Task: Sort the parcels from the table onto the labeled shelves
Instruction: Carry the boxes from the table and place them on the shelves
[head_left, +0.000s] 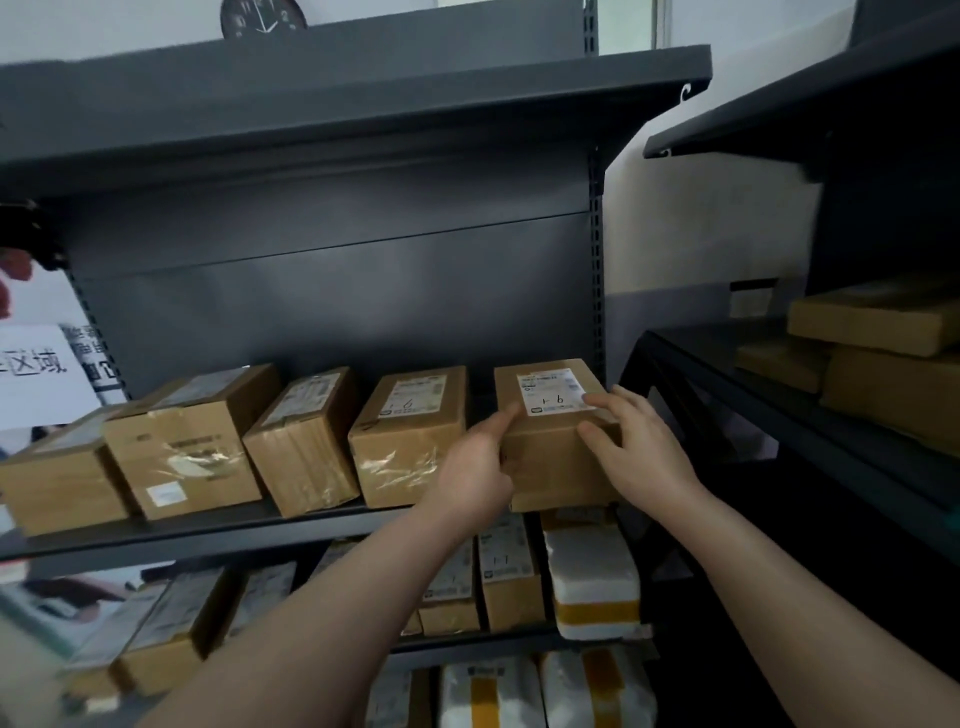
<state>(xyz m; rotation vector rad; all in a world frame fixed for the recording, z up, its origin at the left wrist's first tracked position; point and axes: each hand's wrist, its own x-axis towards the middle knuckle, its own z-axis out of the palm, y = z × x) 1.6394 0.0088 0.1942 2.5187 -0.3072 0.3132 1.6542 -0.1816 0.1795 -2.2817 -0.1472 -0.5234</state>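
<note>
Presently, on the left of the dark grey metal shelf (156, 538), four brown taped cardboard boxes (301, 447) stand in a row, labels upward, judged already sorted. Next along, the left hand (475, 467) holds the left side of a fifth brown cardboard box with a white handwritten label (545, 452), index finger laid along its top edge. This box sits at the right end of the row, near its neighbour but apart from it; whether its full weight is on the shelf cannot be told. The right hand (639, 447) holds its right top corner, fingers across the label, thumb on the front face. The grip of both hands is thus clamped on the box. Below, small cartons and white foam-wrapped parcels with yellow tape (592, 582) fill the lower tiers. Further right, a second dark shelving unit (779, 410) carries flat brown cartons (883, 322). The desk is out of view, so the parcels remaining cannot be counted; release of this box is outstanding.
</note>
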